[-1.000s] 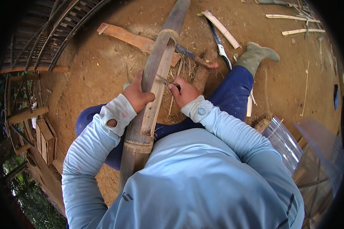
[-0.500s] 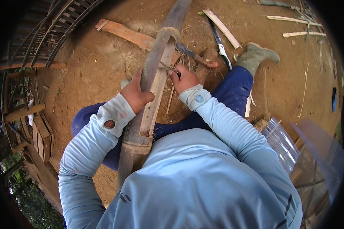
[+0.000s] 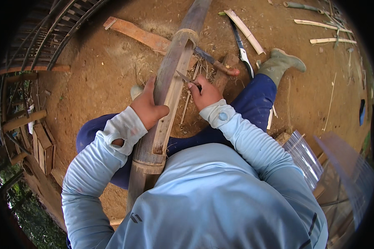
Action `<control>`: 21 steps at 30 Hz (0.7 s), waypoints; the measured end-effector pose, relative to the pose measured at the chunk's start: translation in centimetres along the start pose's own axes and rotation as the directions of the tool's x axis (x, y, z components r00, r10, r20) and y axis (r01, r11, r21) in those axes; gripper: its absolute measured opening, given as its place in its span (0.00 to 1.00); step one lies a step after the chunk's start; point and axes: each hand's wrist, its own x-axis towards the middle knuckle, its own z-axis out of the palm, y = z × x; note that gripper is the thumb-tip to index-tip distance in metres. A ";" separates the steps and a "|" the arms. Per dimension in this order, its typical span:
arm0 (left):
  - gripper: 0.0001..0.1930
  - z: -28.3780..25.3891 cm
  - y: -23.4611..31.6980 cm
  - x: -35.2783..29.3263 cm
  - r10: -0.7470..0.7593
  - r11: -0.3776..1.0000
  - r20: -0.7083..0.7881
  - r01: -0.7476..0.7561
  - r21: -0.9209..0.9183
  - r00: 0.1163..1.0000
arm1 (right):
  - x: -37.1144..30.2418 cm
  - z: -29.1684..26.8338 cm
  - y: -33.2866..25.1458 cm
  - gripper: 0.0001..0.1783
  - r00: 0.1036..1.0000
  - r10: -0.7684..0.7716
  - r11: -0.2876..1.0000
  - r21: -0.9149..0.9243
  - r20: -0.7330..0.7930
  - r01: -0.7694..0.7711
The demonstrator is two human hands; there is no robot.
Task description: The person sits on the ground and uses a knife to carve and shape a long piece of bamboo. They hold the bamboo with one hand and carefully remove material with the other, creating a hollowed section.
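Observation:
A thick bamboo pole [image 3: 163, 99] slants across my lap, with a long slot cut into one side between two nodes. My left hand [image 3: 148, 103] is wrapped over the pole, thumb across the slot and fingers round the far side. In my right hand [image 3: 207, 94] is a small knife [image 3: 183, 77], its pointed blade at the right edge of the slot. The knife's handle is mostly hidden by the fingers.
A machete with a reddish handle [image 3: 227, 69] rests against a wood block [image 3: 223, 79]. Beyond lie a folding saw [image 3: 242, 53], a split bamboo strip [image 3: 245, 31] and an orange-brown board [image 3: 139, 34]. Clear corrugated sheets [image 3: 305, 159] stand at right, a wooden crate [image 3: 45, 145] at left.
My right hand has shifted slightly right and toward me with the knife, the blade moving back along the slot's edge. The left hand keeps its grip on the pole.

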 end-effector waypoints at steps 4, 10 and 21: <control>0.51 -0.1 0.1 0.2 -0.006 0.996 0.030 0.009 -0.083 1.000 | 4.5 0.1 0.9 0.16 0.986 -0.083 0.996 -0.046 -0.146 0.077; 0.51 0.0 -0.4 0.0 -0.012 0.996 0.024 0.014 -0.092 1.000 | 2.3 0.1 0.5 0.15 0.997 -0.040 0.999 -0.030 -0.060 0.038; 0.51 -0.4 0.0 -0.2 -0.027 0.994 0.038 0.031 -0.102 0.999 | 4.7 0.6 1.7 0.16 0.993 -0.038 0.999 -0.026 -0.109 0.036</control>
